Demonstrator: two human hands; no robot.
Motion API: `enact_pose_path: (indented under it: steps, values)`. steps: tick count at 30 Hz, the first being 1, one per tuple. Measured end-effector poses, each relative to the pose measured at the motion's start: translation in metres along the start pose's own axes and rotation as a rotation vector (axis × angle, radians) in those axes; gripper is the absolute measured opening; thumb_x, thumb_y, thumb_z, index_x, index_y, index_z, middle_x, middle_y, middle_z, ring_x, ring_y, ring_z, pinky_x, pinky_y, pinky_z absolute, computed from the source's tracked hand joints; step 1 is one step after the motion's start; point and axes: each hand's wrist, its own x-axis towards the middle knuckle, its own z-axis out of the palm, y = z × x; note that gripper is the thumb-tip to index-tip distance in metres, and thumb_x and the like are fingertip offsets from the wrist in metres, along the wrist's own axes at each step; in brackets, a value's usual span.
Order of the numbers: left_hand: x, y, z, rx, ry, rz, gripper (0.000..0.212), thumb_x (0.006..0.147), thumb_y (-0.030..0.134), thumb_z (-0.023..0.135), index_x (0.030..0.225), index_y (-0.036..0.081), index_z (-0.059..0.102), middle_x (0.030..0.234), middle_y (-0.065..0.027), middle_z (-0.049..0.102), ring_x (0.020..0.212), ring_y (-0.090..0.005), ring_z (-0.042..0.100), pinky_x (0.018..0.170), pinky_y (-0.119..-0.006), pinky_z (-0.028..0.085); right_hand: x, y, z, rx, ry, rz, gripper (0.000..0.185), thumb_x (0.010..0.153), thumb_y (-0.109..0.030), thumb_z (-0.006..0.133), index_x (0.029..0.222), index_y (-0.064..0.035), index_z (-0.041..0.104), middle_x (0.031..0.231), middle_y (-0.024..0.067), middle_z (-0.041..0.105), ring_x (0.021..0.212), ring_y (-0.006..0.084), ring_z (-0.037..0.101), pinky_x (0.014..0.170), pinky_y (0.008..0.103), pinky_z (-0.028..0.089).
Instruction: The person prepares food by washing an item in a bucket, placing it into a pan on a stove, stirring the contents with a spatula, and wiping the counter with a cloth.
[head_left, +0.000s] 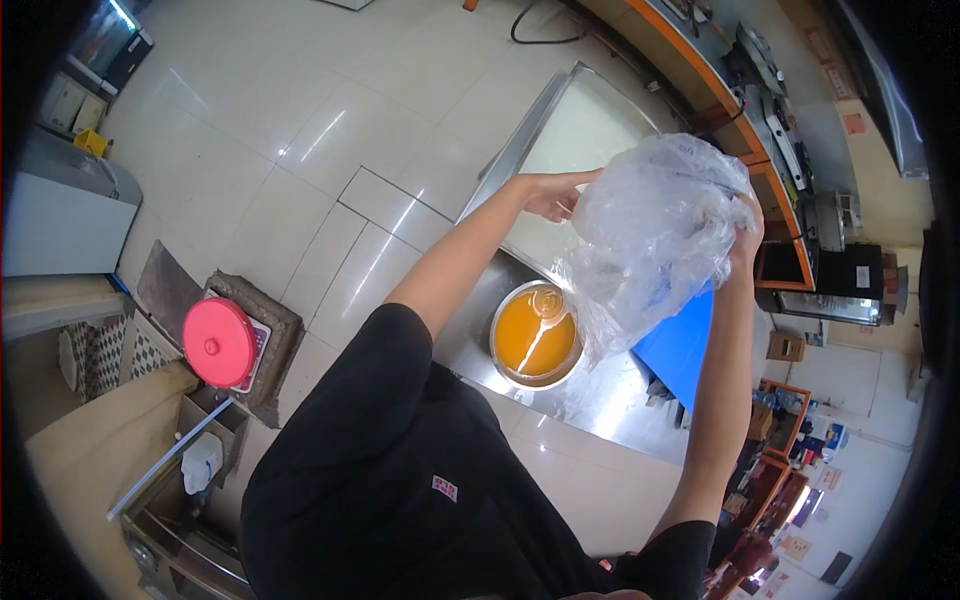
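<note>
A clear, crumpled plastic bag (652, 217) hangs in the air over the steel table (600, 397). Gripping its right side is my right hand (746, 232), partly covered by the film. My left hand (553, 196) is at the bag's left edge, with one finger reaching behind the film; whether it grips the plastic is hidden. Below the bag stands a round metal pot (501, 367) of orange-yellow liquid (534, 330). A large rectangular metal tray (487, 195) with a pale, whitish layer (585, 127) lies beyond the pot, partly covered by the bag.
A blue sheet or board (679, 345) lies on the table at the right, beneath the bag. Orange-edged shelving (750, 135) holds equipment at the upper right. To the left, a pink round lid (217, 341) sits over a scale (260, 345). A tiled floor (300, 150) surrounds the table.
</note>
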Motion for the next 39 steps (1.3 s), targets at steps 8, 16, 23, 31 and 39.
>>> enact_pose_path:
  steps: [8,16,23,31,39]
  values:
    - [0.002,0.009,0.014,-0.166,-0.013,0.084,0.067,0.087,0.047,0.065,0.133,0.001,0.047,0.128,-0.0136,0.052,0.115,-0.0203,0.051,0.094,-0.029,0.042,-0.003,-0.017,-0.006,-0.193,-0.012,-0.149,0.037,0.079,-0.009,0.046,0.111,0.0037,0.060,0.095,0.0058,0.063,0.080,0.0136,0.059,0.073,0.0243,0.047]
    - [0.001,0.024,0.031,0.202,0.106,-0.012,0.059,0.080,0.038,0.075,0.122,0.000,0.058,0.125,-0.0104,0.057,0.112,-0.0178,0.053,0.088,-0.028,0.044,-0.009,-0.019,-0.001,-0.288,-0.032,-0.150,0.028,0.077,-0.010,0.049,0.099,0.0006,0.062,0.088,0.0018,0.060,0.077,0.0099,0.056,0.068,0.0223,0.043]
    - [-0.019,0.030,0.025,0.336,0.255,0.108,0.065,0.074,0.039,0.078,0.125,0.004,0.057,0.128,-0.0110,0.056,0.120,-0.0222,0.050,0.101,-0.039,0.038,-0.037,-0.021,-0.008,-0.364,0.045,-0.114,0.022,0.078,-0.012,0.049,0.093,-0.0017,0.062,0.083,0.0004,0.059,0.074,0.0089,0.054,0.066,0.0217,0.041]
    - [-0.010,-0.004,0.007,-0.232,0.028,0.197,0.054,0.090,0.054,0.052,0.117,0.008,0.060,0.112,-0.0043,0.060,0.108,-0.0155,0.052,0.100,-0.035,0.036,-0.037,0.001,-0.074,-0.245,0.178,-0.054,0.035,0.080,-0.013,0.049,0.109,0.0028,0.062,0.098,0.0075,0.065,0.087,0.0145,0.061,0.076,0.0246,0.047]
    - [0.000,-0.004,0.018,-0.347,0.072,0.085,0.071,0.090,0.067,0.040,0.122,0.007,0.058,0.096,0.0013,0.063,0.083,-0.0114,0.050,0.076,-0.028,0.037,-0.044,0.026,-0.139,-0.365,0.146,-0.038,0.029,0.081,-0.009,0.049,0.103,0.0023,0.064,0.092,0.0069,0.066,0.078,0.0136,0.060,0.072,0.0273,0.048]
